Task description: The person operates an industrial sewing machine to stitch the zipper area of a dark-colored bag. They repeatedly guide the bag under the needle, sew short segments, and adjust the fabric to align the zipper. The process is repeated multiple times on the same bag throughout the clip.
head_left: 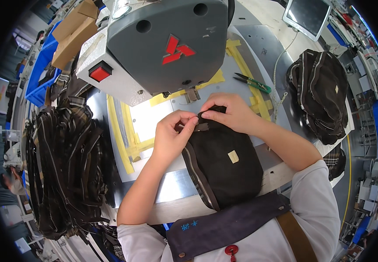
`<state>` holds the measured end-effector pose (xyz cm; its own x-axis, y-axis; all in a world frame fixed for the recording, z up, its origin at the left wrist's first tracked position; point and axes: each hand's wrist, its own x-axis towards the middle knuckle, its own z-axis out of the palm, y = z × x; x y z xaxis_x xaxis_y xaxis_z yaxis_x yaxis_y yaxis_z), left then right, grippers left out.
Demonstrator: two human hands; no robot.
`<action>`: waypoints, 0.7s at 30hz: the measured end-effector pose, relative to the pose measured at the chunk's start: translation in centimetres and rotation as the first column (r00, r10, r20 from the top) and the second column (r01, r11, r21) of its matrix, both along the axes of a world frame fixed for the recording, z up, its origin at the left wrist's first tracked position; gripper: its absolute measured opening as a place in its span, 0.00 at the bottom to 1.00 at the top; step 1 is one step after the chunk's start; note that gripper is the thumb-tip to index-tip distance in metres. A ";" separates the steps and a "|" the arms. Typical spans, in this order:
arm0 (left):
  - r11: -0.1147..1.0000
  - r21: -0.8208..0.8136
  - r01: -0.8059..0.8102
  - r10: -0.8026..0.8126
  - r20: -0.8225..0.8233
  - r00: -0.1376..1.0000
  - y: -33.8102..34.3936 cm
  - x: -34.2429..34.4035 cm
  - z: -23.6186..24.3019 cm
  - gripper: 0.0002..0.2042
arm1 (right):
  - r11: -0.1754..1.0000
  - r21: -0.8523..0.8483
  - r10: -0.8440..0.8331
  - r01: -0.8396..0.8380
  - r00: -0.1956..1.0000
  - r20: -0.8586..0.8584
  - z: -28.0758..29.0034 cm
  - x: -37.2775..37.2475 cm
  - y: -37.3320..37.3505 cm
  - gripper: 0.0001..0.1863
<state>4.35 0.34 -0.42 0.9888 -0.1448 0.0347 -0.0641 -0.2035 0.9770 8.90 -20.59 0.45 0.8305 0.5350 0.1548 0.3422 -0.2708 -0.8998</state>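
Observation:
A black fabric bag piece (228, 183) with a metal zipper along its left side and a small cream label lies at the table's near edge, against my apron. Its far end is pinched between the fingertips of my left hand (171, 133) and my right hand (230, 111). The two hands almost meet there, over a folded strip and a small brown tab (202, 127). Just beyond them is the small metal foot (192, 95) of a grey sewing machine (171, 48).
Dark zippered pieces (62, 170) are heaped at left; a stack of similar bags (320, 94) lies at right. Green-handled snips (253, 83) rest beside yellow tape (243, 65). A tablet screen (308, 15) stands far right; a blue bin (40, 78) and cardboard box (73, 35) are far left.

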 end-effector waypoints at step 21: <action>1.000 0.022 -0.023 0.023 -0.033 0.999 -0.2 0.2 -0.5 0.03 | 0.993 -0.116 0.063 0.019 0.745 0.664 -0.2 -0.7 1.3 0.09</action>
